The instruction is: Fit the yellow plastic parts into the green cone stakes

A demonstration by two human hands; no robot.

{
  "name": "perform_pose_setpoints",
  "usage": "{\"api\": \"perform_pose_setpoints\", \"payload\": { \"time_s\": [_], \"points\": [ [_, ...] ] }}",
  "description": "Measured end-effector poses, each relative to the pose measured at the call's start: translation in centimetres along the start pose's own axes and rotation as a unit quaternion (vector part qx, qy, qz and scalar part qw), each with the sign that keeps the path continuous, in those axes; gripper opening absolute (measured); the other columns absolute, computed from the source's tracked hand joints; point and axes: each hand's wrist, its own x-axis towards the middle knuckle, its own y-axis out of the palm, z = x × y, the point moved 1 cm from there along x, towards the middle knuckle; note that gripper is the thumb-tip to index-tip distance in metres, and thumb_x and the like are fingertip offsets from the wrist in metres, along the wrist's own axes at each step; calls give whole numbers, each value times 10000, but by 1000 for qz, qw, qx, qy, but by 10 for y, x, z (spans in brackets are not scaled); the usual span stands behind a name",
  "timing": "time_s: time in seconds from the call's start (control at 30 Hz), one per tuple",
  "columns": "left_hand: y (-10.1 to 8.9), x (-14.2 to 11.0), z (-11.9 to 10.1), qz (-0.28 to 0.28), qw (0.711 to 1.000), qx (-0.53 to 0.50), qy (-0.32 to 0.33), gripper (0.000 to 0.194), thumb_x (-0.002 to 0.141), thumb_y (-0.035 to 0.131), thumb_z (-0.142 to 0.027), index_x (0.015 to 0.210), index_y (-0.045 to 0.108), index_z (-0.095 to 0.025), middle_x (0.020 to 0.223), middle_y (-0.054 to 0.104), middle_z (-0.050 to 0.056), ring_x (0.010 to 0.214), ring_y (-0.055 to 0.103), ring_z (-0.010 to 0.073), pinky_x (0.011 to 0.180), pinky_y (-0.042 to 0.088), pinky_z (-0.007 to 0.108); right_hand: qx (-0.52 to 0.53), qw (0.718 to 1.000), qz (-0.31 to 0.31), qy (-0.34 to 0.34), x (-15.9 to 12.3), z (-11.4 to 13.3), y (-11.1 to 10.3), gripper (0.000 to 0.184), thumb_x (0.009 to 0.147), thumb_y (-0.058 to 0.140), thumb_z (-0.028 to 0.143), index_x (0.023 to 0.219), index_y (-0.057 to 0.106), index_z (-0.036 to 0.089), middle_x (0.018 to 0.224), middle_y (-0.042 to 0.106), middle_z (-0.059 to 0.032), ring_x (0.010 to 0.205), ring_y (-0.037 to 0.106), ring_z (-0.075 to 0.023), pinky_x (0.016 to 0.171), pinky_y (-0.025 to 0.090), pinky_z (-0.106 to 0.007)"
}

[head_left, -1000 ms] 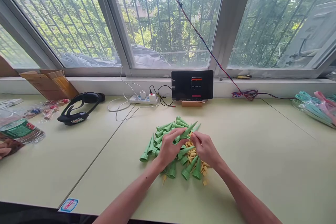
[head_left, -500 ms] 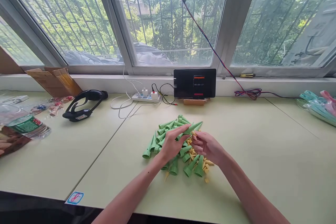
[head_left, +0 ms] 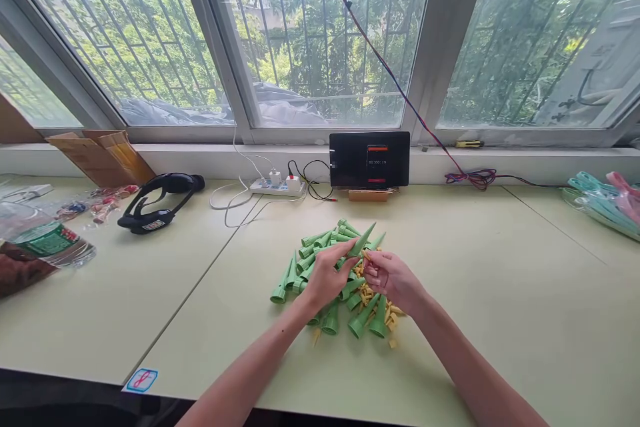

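Note:
A heap of green plastic cones [head_left: 320,260] lies on the pale green table [head_left: 500,293], mixed with small yellow pieces [head_left: 370,293]. My left hand [head_left: 327,273] is closed round one green cone [head_left: 361,240], whose tip points up and to the right. My right hand [head_left: 390,277] is right beside it with fingers pinched together near the cone's wide end. What the pinch holds is too small to name.
A black tablet [head_left: 369,159] on a wooden stand faces me at the sill. A power strip [head_left: 277,185] with cables and a black headset [head_left: 160,203] lie to the left. A plastic bottle [head_left: 45,240] and wrappers are at far left, pastel clips [head_left: 605,203] at far right.
The cone in my left hand has tilted more upright. My right hand has drawn slightly closer to its wide end. The view has shifted a little.

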Motion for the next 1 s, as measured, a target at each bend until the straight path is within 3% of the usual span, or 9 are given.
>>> {"api": "perform_pose_setpoints", "payload": {
  "time_s": [0.23, 0.43, 0.83, 1.0],
  "points": [
    [-2, -2, -4, 15, 1000, 25, -1, 379, 900, 564, -191, 1274, 614, -228, 1187, 694, 58, 1033, 667, 211, 933, 529, 344, -96, 990, -57, -83, 2, -7, 2, 418, 805, 678, 532, 657, 590, 151, 548, 484, 26, 462, 394, -84, 405, 277, -221],
    [-3, -3, -4, 19, 997, 68, -10, 335, 894, 579, -240, 1222, 628, -197, 992, 724, 53, 759, 646, 173, 764, 534, 318, -205, 962, -98, -148, 0, -6, 3, 415, 857, 618, 514, 666, 608, 146, 569, 512, 4, 472, 410, -96, 423, 303, -235],
    [-3, -5, -4, 37, 992, 121, -10, 240, 917, 541, -323, 1053, 652, -159, 803, 658, 52, 719, 567, 190, 769, 464, 359, -470, 824, -155, -276, -4, -6, 4, 341, 949, 487, 347, 684, 594, 161, 602, 521, -5, 555, 395, -128, 529, 318, -265],
    [-3, -4, -4, 34, 992, 119, -9, 239, 920, 541, -335, 1033, 652, -156, 771, 650, 41, 705, 561, 186, 762, 456, 354, -505, 796, -155, -297, -4, -6, 3, 327, 962, 455, 306, 687, 565, 166, 614, 516, -2, 567, 381, -128, 546, 310, -267]
  ]
}}
